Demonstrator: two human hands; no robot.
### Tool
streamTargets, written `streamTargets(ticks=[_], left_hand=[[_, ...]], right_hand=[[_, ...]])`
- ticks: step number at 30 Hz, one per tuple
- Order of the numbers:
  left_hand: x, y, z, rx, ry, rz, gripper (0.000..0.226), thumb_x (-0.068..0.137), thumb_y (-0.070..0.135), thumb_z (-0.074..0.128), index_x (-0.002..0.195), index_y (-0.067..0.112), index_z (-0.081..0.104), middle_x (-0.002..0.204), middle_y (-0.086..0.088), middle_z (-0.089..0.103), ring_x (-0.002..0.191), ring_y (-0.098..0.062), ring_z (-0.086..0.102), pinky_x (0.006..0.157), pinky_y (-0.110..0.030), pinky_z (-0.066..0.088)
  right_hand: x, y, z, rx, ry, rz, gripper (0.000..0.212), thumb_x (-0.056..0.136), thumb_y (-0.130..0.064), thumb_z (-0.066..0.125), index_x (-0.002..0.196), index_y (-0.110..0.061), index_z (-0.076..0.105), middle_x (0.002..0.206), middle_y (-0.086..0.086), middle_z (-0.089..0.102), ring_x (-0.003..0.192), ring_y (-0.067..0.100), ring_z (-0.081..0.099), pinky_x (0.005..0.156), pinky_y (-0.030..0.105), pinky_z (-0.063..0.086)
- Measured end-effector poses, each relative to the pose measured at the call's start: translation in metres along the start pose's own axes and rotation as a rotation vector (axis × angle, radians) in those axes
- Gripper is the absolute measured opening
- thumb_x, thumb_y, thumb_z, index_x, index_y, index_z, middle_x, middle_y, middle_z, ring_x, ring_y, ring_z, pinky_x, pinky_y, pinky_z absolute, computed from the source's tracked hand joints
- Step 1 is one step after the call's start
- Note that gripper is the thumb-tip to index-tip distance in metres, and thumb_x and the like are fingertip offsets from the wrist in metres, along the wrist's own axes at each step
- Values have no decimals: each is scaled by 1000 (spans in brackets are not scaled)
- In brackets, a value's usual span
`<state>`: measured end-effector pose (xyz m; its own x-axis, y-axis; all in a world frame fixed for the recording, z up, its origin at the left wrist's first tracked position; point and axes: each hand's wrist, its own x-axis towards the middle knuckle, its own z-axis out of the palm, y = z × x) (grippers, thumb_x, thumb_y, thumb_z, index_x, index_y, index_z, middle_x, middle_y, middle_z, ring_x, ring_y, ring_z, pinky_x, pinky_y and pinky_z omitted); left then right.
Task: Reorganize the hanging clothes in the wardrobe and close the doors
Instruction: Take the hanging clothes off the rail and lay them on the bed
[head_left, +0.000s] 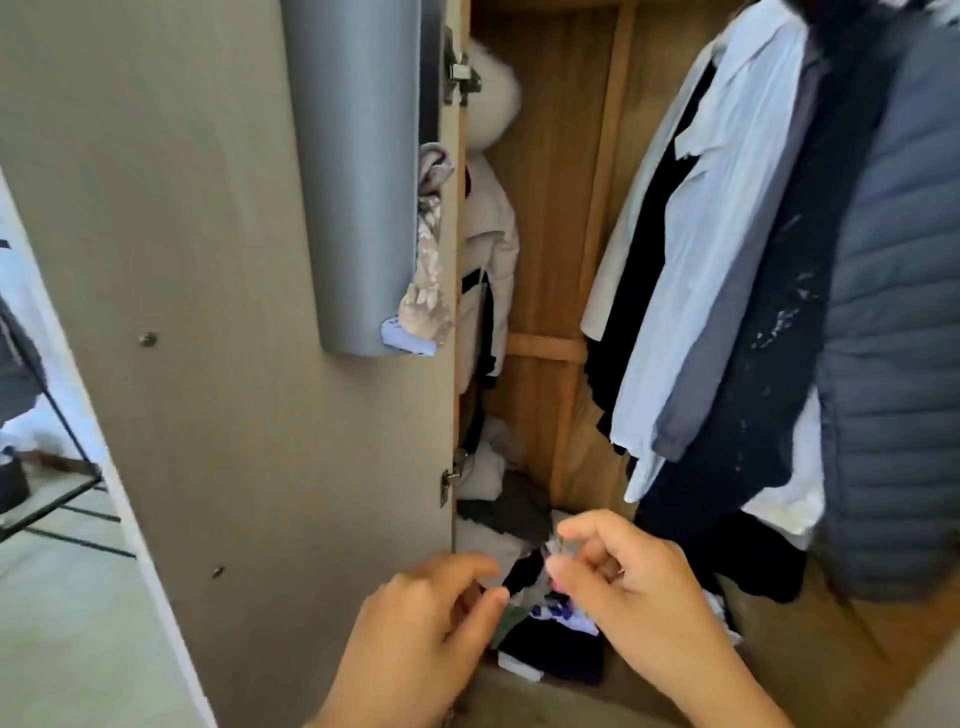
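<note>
Low at the mouth of the wardrobe, both bare hands meet in front of the heap of clothes (524, 519) on the wardrobe floor. The right hand (631, 587) has its thumb and forefinger curled together, pinching a small pale scrap (558, 546) that is too blurred to name. The left hand (426, 629) sits just beside it, fingers bent inward with thumb and fingertips nearly closed; something dark lies right at its fingertips, but I cannot tell whether it grips that or merely hovers over it. The two hands are near each other yet not touching.

Hanging on the right, the clothes crowd close: a light blue shirt (727, 218), a dark speckled garment (769, 364) beside it, and a grey quilted vest (898, 322) at the outer edge. Their hems hang down just above and to the right of the right hand. To the left, deep in the corner, a pale puffy coat (491, 249) with a white fur hood hangs against the wooden back panel (556, 171). Between that coat and the shirt a strip of bare wood shows, the only open room among the hanging things.

The grey door (208, 312) stands open on its hinges, its inner edge running straight down to the left hand. A grey holder (353, 171) fixed on it has sequinned cloth (431, 270) spilling over its side toward the door's edge.
</note>
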<state>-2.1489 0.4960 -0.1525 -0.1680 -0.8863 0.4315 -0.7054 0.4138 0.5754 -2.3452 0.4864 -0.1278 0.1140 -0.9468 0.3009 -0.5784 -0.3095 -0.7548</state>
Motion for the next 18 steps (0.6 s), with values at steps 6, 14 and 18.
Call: streamTargets(ticks=[6, 14, 18], left_hand=[[84, 38, 30, -14, -49, 158, 26, 88, 50, 52, 111, 41, 60, 84, 21, 59, 81, 0, 56, 69, -12, 43], [190, 98, 61, 61, -5, 339, 27, 90, 49, 49, 113, 38, 58, 89, 17, 59, 81, -1, 55, 76, -17, 45], [248, 127, 63, 112, 86, 412, 31, 90, 52, 47, 116, 40, 56, 91, 19, 58, 82, -1, 55, 72, -16, 44]], right_hand=[[18, 21, -67, -48, 266, 41, 16, 81, -26, 71, 90, -33, 60, 75, -14, 64, 67, 6, 58, 63, 13, 45], [78, 36, -149, -105, 423, 4, 18, 80, -25, 72, 95, -29, 63, 77, -14, 62, 67, 2, 54, 63, 13, 44], [115, 35, -196, -125, 480, -80, 18, 80, -26, 72, 95, -31, 63, 79, -18, 62, 68, 1, 56, 64, 10, 44]])
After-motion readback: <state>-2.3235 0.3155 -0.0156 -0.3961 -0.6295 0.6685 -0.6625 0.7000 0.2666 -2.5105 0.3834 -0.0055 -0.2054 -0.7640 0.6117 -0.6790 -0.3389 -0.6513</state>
